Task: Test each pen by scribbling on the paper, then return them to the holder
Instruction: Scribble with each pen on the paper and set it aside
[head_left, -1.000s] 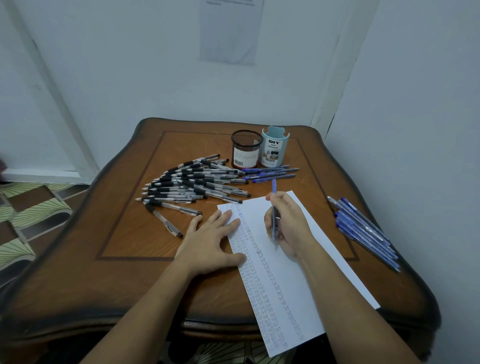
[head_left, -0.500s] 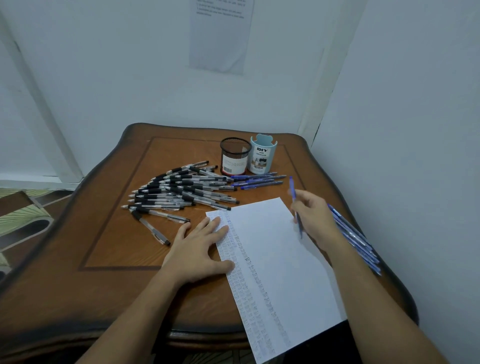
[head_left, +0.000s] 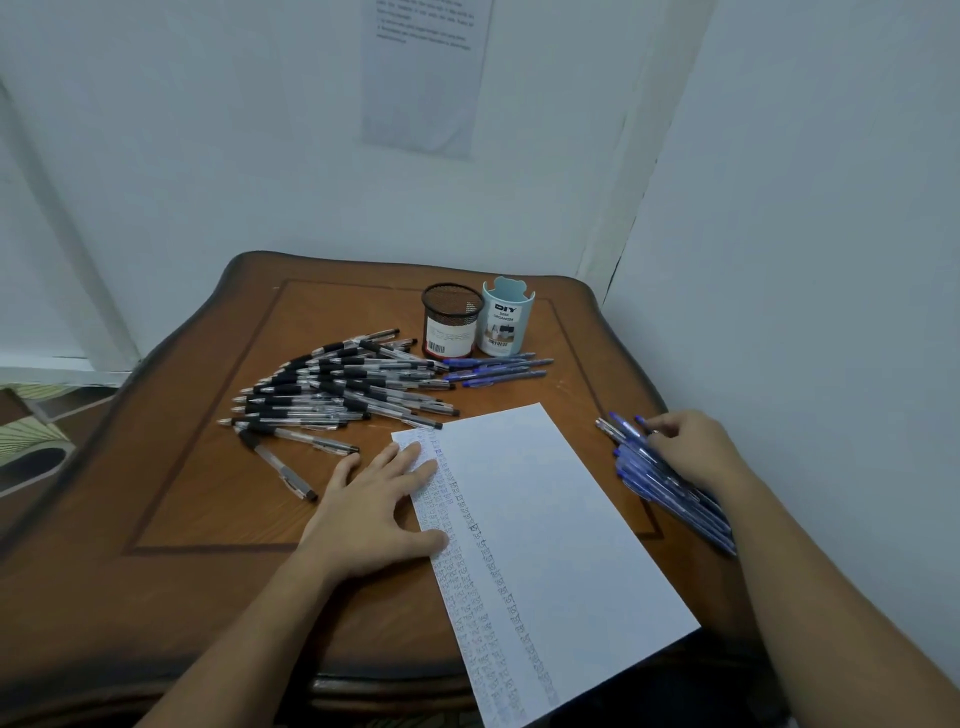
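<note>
Blue pen pile, at right of frame, now receives the right hand, which was scribbling on the paper a second ago: that test is judged finished, with the return to a holder pending. Its fingers curl over the pile, but whether they grasp a pen cannot be told. The left hand lies flat, pressing the sheet. Count: one mesh holder, one blue desk organizer, about four blue pens before them; the black pens overlap too much to count.

Wooden table in pale wall corner, patterned floor

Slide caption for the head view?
Pen test: left hand pins the paper; right hand on the blue pens at the table edge.
</note>
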